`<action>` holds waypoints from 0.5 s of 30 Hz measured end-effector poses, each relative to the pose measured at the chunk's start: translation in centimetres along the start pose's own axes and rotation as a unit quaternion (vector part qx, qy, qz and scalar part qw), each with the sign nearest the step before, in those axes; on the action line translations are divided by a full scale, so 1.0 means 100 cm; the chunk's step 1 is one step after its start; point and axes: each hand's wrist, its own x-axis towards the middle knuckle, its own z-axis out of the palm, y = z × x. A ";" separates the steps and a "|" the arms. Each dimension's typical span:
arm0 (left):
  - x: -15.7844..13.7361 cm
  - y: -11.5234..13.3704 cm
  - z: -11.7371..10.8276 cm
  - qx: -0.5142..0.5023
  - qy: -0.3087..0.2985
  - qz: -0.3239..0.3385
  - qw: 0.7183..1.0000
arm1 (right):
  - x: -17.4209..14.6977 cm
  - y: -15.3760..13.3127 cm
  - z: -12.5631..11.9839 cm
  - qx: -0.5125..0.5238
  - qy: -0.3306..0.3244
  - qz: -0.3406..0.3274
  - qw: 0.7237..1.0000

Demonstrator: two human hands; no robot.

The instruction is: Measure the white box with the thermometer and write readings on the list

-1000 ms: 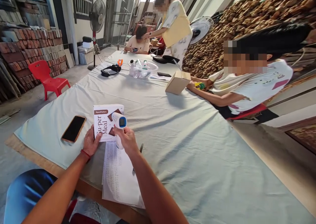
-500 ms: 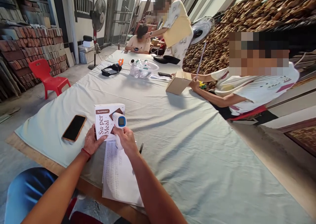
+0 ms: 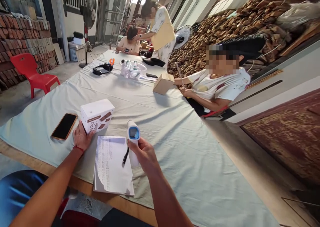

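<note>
My left hand [image 3: 82, 137] grips the lower left corner of a white Su-per Meal box [image 3: 97, 116], its thumb across the printed front. The box stands upright on the cloth-covered table [image 3: 180, 173]. In my right hand [image 3: 146, 153] is a white infrared thermometer [image 3: 134, 133] with a blue-rimmed screen facing me. It is held above the table, right of a stack of written paper sheets [image 3: 112, 177]. A black pen [image 3: 125, 156] lies on the right edge of those sheets. Left of the box rests a smartphone [image 3: 64, 127] with a dark screen.
Farther along the table are a cardboard box [image 3: 163, 83], a clear basin of bottles [image 3: 132, 70] and a black headset [image 3: 102, 69]. One person [image 3: 212, 90] sits at the right side; two others are at the far end. A red chair [image 3: 35, 75] stands left.
My right hand has moved the thermometer rightward, away from the box front. The box is now turned so its top shows, with my left hand still on it. The view has shifted right.
</note>
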 end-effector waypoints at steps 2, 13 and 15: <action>-0.001 0.004 -0.001 0.021 -0.006 -0.021 1.000 | 0.006 0.009 -0.018 -0.053 0.009 -0.001 0.999; -0.089 0.035 -0.027 0.042 -0.093 0.092 0.991 | 0.031 0.082 -0.097 -0.541 0.153 0.031 0.827; -0.092 0.037 -0.028 0.055 -0.137 0.115 0.982 | 0.029 0.081 -0.091 -0.540 0.163 -0.049 0.824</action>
